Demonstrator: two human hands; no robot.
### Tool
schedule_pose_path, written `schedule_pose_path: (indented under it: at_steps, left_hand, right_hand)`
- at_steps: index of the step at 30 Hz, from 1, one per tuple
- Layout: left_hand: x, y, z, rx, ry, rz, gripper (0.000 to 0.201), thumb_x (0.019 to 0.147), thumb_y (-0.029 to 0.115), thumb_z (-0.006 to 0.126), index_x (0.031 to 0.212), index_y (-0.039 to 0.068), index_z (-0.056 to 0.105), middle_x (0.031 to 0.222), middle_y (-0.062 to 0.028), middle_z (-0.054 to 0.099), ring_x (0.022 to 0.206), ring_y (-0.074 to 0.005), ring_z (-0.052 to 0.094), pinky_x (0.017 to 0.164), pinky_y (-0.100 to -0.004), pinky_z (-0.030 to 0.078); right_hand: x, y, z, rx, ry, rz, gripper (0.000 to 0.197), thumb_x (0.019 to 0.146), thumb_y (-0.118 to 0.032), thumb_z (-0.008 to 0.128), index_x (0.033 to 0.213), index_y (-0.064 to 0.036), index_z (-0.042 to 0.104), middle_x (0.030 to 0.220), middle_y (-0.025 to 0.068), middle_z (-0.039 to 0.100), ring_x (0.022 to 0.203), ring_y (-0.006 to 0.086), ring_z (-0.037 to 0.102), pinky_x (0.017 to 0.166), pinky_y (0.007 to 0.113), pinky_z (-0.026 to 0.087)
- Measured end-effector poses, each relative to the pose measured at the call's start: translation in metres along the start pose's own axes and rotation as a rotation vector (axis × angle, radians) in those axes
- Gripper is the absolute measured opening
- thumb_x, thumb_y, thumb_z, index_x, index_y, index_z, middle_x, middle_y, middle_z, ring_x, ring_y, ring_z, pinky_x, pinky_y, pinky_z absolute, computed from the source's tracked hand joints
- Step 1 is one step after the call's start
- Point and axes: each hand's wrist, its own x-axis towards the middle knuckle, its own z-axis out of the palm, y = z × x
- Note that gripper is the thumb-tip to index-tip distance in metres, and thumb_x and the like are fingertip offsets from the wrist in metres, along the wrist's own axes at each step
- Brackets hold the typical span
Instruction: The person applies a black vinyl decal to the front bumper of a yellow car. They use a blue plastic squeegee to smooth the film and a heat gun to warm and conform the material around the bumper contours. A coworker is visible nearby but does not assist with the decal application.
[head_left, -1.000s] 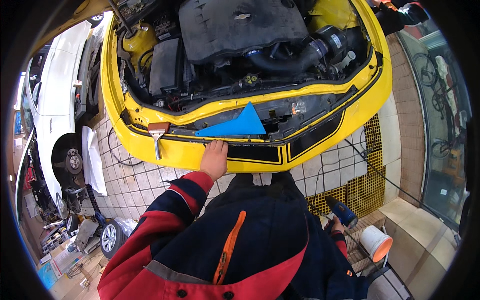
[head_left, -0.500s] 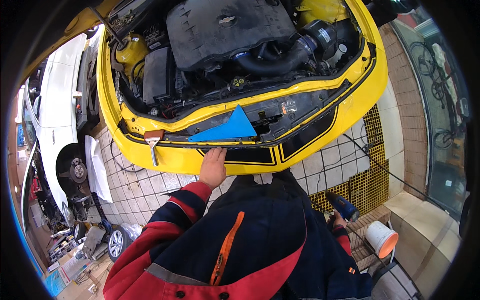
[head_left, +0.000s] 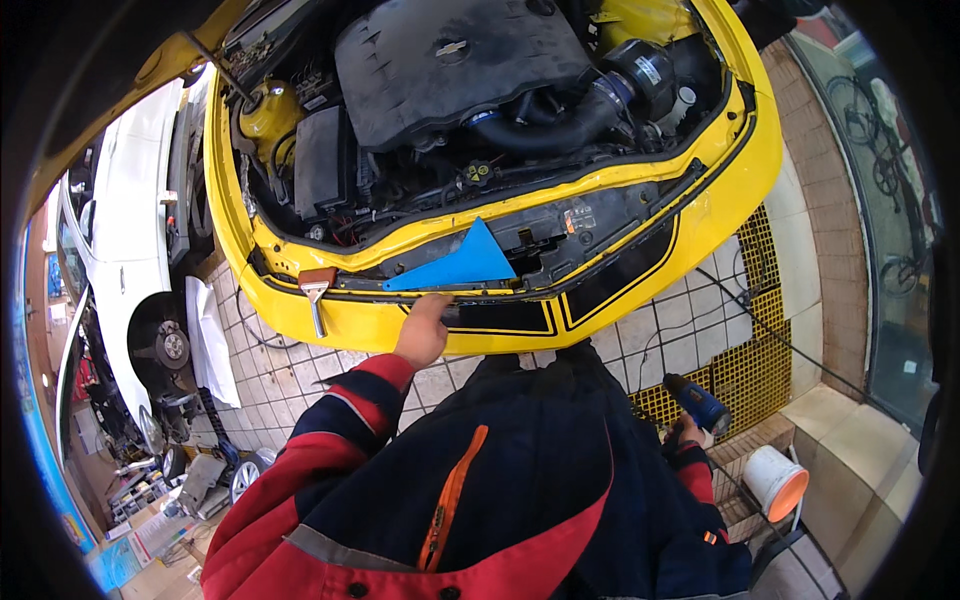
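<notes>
My left hand point(head_left: 424, 334) rests on the front edge of a yellow bumper point(head_left: 262, 303), touching a black stripe panel point(head_left: 490, 317); its fingers look laid against the surface, partly hidden from above. Low at my right side, my right hand point(head_left: 690, 432) is closed around the handle of a blue and black heat gun point(head_left: 703, 408). Just beyond my left hand, a blue triangular plastic squeegee point(head_left: 465, 262) lies on the bumper's upper ledge. Left of it sits a scraper point(head_left: 317, 290) with a brown head and a metal handle.
The car's engine bay is exposed, with a dark engine cover point(head_left: 455, 70). A white car point(head_left: 130, 220) stands at the left. A white bucket with an orange inside point(head_left: 778, 482) is at the lower right, near yellow floor grating point(head_left: 755, 340). A black cable point(head_left: 790, 345) crosses the floor there.
My left hand has turned slightly on the bumper edge, its fingers angled more to the right. The heat gun stays in my right hand. The whole view has shifted a little.
</notes>
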Motion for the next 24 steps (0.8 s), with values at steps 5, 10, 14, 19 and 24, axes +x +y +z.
schedule_pose_path:
  at_steps: [5,10,14,19,24]
  left_hand:
    - [-0.008,0.018,0.017,0.028,0.072,0.134,0.060,0.078,-0.009,0.058,0.138,-0.004,0.063,0.134,-0.0263,0.064,0.128,-0.0472,0.058,0.115,-0.0505,0.047]
    - [-0.002,0.029,0.036,0.194,0.072,0.147,0.060,0.079,0.000,0.065,0.138,-0.006,0.062,0.137,-0.0220,0.060,0.133,-0.0415,0.054,0.115,-0.0487,0.043]
    - [0.006,0.030,0.037,0.300,0.026,0.135,0.057,0.082,0.002,0.066,0.138,-0.006,0.062,0.133,-0.0216,0.061,0.130,-0.0409,0.056,0.115,-0.0481,0.043]
    - [0.007,0.018,0.034,0.121,-0.006,0.085,0.058,0.083,-0.002,0.064,0.141,-0.002,0.063,0.139,-0.0226,0.064,0.132,-0.0422,0.059,0.117,-0.0479,0.046]
    - [-0.002,-0.028,0.013,-0.562,0.482,-0.378,0.045,0.093,-0.001,0.065,0.137,0.001,0.067,0.132,-0.0222,0.072,0.120,-0.0339,0.072,0.105,-0.0385,0.056]
  right_hand:
    - [0.002,0.007,-0.001,-0.032,-0.094,0.016,0.030,0.097,-0.027,0.078,0.091,-0.0023,0.062,0.071,0.0119,0.064,0.051,0.0256,0.059,0.045,0.042,0.050]
    - [-0.005,0.000,-0.008,-0.073,-0.027,0.062,0.027,0.096,-0.031,0.079,0.094,-0.0086,0.064,0.072,0.0111,0.063,0.054,0.0279,0.059,0.050,0.045,0.051]
    - [-0.010,-0.016,-0.011,-0.074,-0.010,0.116,0.027,0.097,-0.030,0.078,0.096,-0.0081,0.063,0.072,0.0105,0.064,0.053,0.0272,0.059,0.050,0.044,0.050]
    - [-0.008,-0.037,0.001,-0.031,-0.041,0.024,0.028,0.096,-0.024,0.078,0.086,-0.0027,0.061,0.067,0.0127,0.062,0.049,0.0271,0.057,0.046,0.043,0.049]
    - [0.012,-0.031,0.014,-0.047,-0.051,-0.042,0.036,0.096,-0.029,0.079,0.083,-0.0019,0.060,0.064,0.0141,0.061,0.048,0.0289,0.059,0.045,0.045,0.050]
